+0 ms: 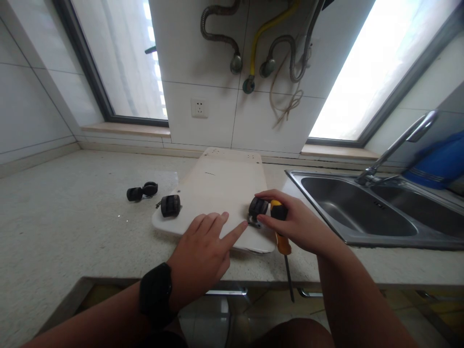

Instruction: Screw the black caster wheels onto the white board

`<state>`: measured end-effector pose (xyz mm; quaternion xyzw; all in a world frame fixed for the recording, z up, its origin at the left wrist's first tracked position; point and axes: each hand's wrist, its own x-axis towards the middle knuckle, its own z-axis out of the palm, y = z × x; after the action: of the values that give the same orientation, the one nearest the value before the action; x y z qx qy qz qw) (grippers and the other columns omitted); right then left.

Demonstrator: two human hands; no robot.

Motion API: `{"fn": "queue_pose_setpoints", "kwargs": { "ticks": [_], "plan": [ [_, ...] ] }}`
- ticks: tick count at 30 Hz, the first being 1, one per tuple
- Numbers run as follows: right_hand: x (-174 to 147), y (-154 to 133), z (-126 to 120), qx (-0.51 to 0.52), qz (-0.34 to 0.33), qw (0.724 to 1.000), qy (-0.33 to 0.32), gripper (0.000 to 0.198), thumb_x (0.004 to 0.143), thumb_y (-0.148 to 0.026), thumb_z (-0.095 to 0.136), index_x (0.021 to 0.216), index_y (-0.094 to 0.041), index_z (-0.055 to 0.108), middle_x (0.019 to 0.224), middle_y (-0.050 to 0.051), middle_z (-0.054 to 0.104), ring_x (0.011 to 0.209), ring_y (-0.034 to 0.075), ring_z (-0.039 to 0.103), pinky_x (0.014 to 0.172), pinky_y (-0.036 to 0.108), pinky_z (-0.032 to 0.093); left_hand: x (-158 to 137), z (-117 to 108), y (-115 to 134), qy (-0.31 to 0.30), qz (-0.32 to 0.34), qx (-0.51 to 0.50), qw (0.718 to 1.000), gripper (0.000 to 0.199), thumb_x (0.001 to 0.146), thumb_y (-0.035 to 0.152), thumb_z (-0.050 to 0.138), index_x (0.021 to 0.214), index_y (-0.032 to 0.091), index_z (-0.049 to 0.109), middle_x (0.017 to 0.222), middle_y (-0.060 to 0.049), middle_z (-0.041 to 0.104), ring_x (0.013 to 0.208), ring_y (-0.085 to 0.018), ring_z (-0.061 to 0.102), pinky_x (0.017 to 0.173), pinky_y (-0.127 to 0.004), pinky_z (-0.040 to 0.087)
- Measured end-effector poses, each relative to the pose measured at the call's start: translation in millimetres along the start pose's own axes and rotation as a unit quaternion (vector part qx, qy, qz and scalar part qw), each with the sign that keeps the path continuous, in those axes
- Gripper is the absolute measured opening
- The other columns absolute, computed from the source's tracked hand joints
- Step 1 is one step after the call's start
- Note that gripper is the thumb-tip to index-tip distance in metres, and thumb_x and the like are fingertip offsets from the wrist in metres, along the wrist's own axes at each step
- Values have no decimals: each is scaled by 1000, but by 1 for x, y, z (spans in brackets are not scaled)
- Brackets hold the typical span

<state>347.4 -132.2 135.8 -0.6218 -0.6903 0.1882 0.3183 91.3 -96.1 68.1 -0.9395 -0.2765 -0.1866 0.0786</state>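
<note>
A white board [232,183] with rounded corners lies flat on the countertop. My right hand [295,220] pinches a black caster wheel [258,207] at the board's near right corner. Tucked in the same hand is a yellow and black screwdriver [283,245], its shaft pointing down past the counter edge. My left hand [206,246], below a black wristwatch, rests over the board's near edge. Its index finger stretches to the base of that caster, the other fingers loosely bent. Another caster wheel [170,206] stands on the board's near left corner.
Two loose black casters [142,191] lie on the countertop [90,217] at left. To the right is a steel double sink [357,208] with a tall faucet [402,140]. A blue object [438,162] sits behind it. Drawer handles [226,292] show below the counter edge.
</note>
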Motion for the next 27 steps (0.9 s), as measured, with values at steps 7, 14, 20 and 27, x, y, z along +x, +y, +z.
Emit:
{"fn": "queue_pose_setpoints", "kwargs": {
  "ticks": [7, 14, 20, 27],
  "plan": [
    [-7, 6, -7, -2, -13, 995, 100, 53, 87, -53, 79, 133, -28, 66, 136, 10, 71, 127, 32, 65, 112, 55, 48, 4, 0, -1, 5, 12, 12, 1000, 69, 98, 18, 59, 164, 18, 41, 154, -15, 59, 135, -33, 56, 113, -52, 42],
    [-33, 19, -13, 151, 95, 945, 274, 37, 85, -56, 80, 102, -24, 72, 101, 6, 71, 66, 16, 62, 57, 33, 58, 3, 6, -13, 51, 73, 85, 992, 54, 99, 4, 55, 152, 1, 49, 144, -18, 68, 127, -30, 63, 106, -46, 48],
    [-59, 47, 9, 421, 127, 797, 414, 33, 70, -36, 92, 86, -22, 67, 85, 0, 68, 58, 11, 56, 46, 22, 50, 5, 10, -13, 87, 108, 103, 985, 47, 102, 5, 55, 148, 0, 52, 141, -21, 70, 126, -32, 67, 104, -46, 50],
    [-76, 64, 20, 538, 151, 704, 439, 26, 70, -37, 78, 76, -22, 58, 72, -3, 56, 56, 10, 52, 45, 20, 46, 12, 8, 5, 86, 112, 90, 986, 43, 106, 16, 59, 146, 0, 57, 140, -19, 71, 123, -31, 69, 99, -45, 52]
  ]
}}
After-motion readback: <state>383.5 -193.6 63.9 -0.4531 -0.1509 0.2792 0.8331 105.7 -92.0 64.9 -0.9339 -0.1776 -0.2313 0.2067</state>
